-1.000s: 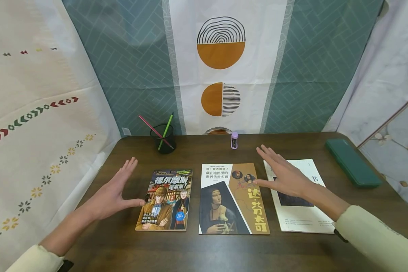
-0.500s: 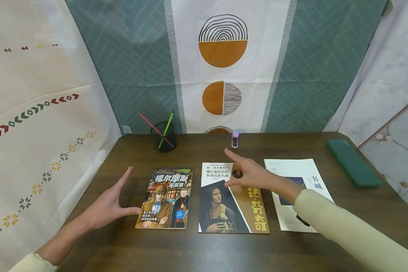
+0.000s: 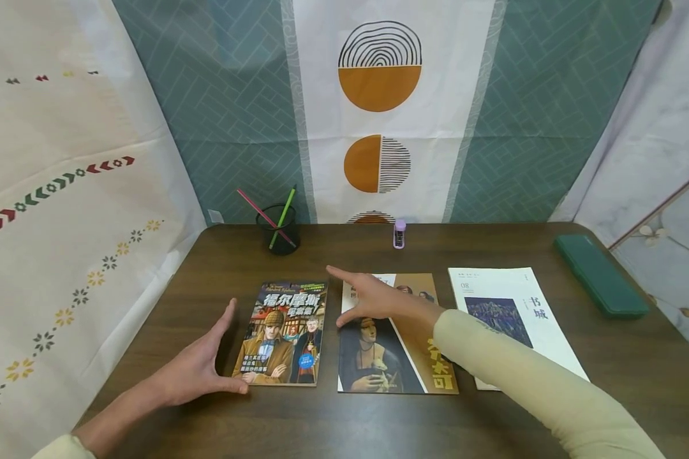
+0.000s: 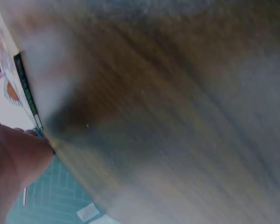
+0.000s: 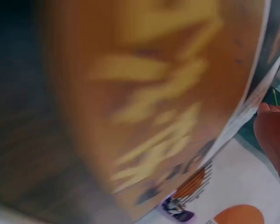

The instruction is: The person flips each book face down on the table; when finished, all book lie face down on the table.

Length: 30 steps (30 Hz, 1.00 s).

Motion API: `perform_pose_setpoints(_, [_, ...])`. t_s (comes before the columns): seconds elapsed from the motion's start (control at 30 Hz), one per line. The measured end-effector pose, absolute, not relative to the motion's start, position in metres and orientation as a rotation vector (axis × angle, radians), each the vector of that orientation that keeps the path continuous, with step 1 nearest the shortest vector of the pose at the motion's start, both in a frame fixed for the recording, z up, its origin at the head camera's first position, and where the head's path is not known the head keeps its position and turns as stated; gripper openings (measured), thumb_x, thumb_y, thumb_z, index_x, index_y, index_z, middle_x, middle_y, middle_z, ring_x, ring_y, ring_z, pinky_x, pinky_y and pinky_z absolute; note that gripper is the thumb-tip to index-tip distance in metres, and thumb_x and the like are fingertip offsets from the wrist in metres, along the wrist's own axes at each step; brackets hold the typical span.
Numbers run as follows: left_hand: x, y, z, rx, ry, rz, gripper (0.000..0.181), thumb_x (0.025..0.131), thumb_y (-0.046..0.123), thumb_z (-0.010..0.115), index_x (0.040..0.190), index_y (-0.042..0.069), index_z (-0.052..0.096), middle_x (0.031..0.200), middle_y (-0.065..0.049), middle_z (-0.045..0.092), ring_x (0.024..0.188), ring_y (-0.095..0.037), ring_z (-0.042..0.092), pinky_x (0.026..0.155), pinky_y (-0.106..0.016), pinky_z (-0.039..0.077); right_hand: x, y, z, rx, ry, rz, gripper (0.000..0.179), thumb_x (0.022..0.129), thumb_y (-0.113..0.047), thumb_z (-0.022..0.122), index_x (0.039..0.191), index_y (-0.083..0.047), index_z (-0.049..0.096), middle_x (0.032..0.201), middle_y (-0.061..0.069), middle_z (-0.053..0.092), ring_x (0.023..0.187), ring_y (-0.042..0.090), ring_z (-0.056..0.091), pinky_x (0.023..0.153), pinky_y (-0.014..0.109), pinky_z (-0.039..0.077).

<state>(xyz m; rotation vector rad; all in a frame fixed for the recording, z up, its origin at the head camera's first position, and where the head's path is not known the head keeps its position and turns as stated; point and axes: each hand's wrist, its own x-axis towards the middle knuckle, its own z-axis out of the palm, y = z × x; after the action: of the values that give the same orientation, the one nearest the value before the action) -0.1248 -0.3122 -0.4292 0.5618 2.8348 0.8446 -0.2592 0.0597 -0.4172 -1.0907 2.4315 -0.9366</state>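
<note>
A colourful comic-style book (image 3: 281, 338), with a person in a deerstalker cap on its cover, lies on the dark wooden table. My left hand (image 3: 198, 370) is at its left side, fingers straight and thumb spread near the lower left corner; contact cannot be told. My right hand (image 3: 373, 296) is over a tan and white art book (image 3: 379, 363) in the middle, thumb and fingers spread towards the comic-style book, holding nothing. The left wrist view has the left hand (image 4: 18, 158) beside a book edge (image 4: 28, 91). In the right wrist view, the art book's cover (image 5: 177, 93) looms large and blurred.
A white book (image 3: 494, 287) lies on the right, partly under the right sleeve (image 3: 511, 357). Behind stand a black mesh cup (image 3: 281, 239) with two pencils and a small purple-capped container (image 3: 399, 234). A green case (image 3: 603, 274) lies at the table's right edge.
My right hand has swept left from the white book's side, across the art book, towards the comic-style book. My left hand has shifted slightly down. The books stay in place.
</note>
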Motion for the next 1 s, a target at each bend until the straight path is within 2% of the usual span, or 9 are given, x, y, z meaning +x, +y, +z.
perform_pose_setpoints(0.1, [-0.123, -0.307, -0.431, 0.567, 2.804, 0.849, 0.151, 0.071, 0.064, 0.091, 0.170, 0.012, -0.010, 0.174, -0.027, 0.004, 0.155, -0.053, 0.021, 0.115, -0.069, 0.031, -0.266, 0.048, -0.414, -1.108, 2.441, -0.867, 0.108, 0.087, -0.024, 0.090, 0.169, -0.006, 0.022, 0.167, 0.015, 0.040, 0.114, 0.034, 0.066, 0.113, 0.046, 0.046])
perform_pose_setpoints(0.13, [-0.123, -0.306, -0.432, 0.569, 2.797, 0.851, 0.151, 0.071, 0.065, 0.091, 0.170, 0.012, -0.009, 0.174, -0.027, 0.005, 0.155, -0.053, 0.020, 0.115, -0.070, 0.031, -0.269, 0.045, -0.413, -1.102, 2.439, -0.843, 0.108, 0.088, -0.022, 0.090, 0.169, -0.006, 0.022, 0.160, 0.017, 0.049, 0.101, 0.035, 0.067, 0.112, 0.045, 0.046])
perform_pose_setpoints(0.17, [-0.123, -0.305, -0.433, 0.559, 2.788, 0.855, 0.150, 0.071, 0.065, 0.091, 0.171, 0.012, -0.008, 0.174, -0.027, 0.005, 0.155, -0.053, 0.019, 0.116, -0.070, 0.030, -0.271, 0.042, -0.412, -1.095, 2.440, -0.824, 0.107, 0.088, -0.021, 0.090, 0.169, -0.006, 0.023, 0.165, 0.015, 0.044, 0.104, 0.036, 0.069, 0.115, 0.044, 0.045])
perform_pose_setpoints(0.2, [-0.122, -0.304, -0.434, 0.557, 2.780, 0.857, 0.149, 0.071, 0.065, 0.091, 0.171, 0.012, -0.007, 0.174, -0.027, 0.005, 0.155, -0.053, 0.019, 0.116, -0.070, 0.030, -0.273, 0.040, -0.412, -1.093, 2.446, -0.792, 0.106, 0.088, -0.021, 0.090, 0.169, -0.006, 0.023, 0.165, 0.014, 0.044, 0.110, 0.033, 0.070, 0.116, 0.043, 0.044])
perform_pose_setpoints(0.3, [-0.122, -0.303, -0.435, 0.563, 2.761, 0.844, 0.145, 0.073, 0.065, 0.089, 0.171, 0.011, -0.004, 0.173, -0.030, 0.008, 0.154, -0.058, 0.016, 0.113, -0.073, 0.032, -0.278, 0.033, -0.411, -1.108, 2.445, -0.714, 0.103, 0.089, -0.019, 0.088, 0.169, -0.006, 0.025, 0.166, 0.013, 0.042, 0.113, 0.032, 0.070, 0.116, 0.041, 0.044])
perform_pose_setpoints(0.4, [-0.122, -0.304, -0.437, 0.556, 2.747, 0.815, 0.140, 0.076, 0.065, 0.087, 0.172, 0.011, -0.001, 0.173, -0.031, 0.010, 0.153, -0.060, 0.013, 0.113, -0.074, 0.032, -0.282, 0.028, -0.411, -1.113, 2.459, -0.648, 0.098, 0.089, -0.019, 0.088, 0.168, -0.010, 0.031, 0.171, 0.007, 0.034, 0.143, 0.027, 0.052, 0.118, 0.041, 0.042])
perform_pose_setpoints(0.47, [-0.122, -0.305, -0.438, 0.554, 2.747, 0.797, 0.137, 0.077, 0.066, 0.085, 0.172, 0.012, 0.003, 0.172, -0.030, 0.012, 0.153, -0.060, 0.013, 0.112, -0.075, 0.032, -0.285, 0.025, -0.412, -1.100, 2.456, -0.626, 0.095, 0.089, -0.019, 0.088, 0.167, -0.012, 0.034, 0.170, 0.004, 0.035, 0.152, 0.026, 0.041, 0.119, 0.041, 0.041])
perform_pose_setpoints(0.77, [-0.125, -0.308, -0.437, 0.573, 2.746, 0.757, 0.129, 0.082, 0.067, 0.081, 0.172, 0.015, 0.006, 0.171, -0.030, 0.017, 0.154, -0.057, 0.018, 0.112, -0.075, 0.033, -0.288, 0.017, -0.410, -1.079, 2.453, -0.588, 0.078, 0.093, -0.019, 0.084, 0.161, -0.015, 0.047, 0.160, 0.005, 0.052, 0.146, 0.027, 0.048, 0.113, 0.041, 0.047])
perform_pose_setpoints(1.0, [-0.127, -0.310, -0.431, 0.657, 2.811, 0.587, 0.126, 0.082, 0.079, 0.071, 0.172, 0.014, 0.012, 0.170, -0.027, 0.025, 0.151, -0.051, 0.035, 0.109, -0.071, 0.041, -0.288, 0.016, -0.413, -1.104, 2.465, -0.577, 0.073, 0.094, -0.021, 0.081, 0.159, -0.018, 0.050, 0.162, 0.001, 0.048, 0.151, 0.026, 0.042, 0.119, 0.042, 0.041])
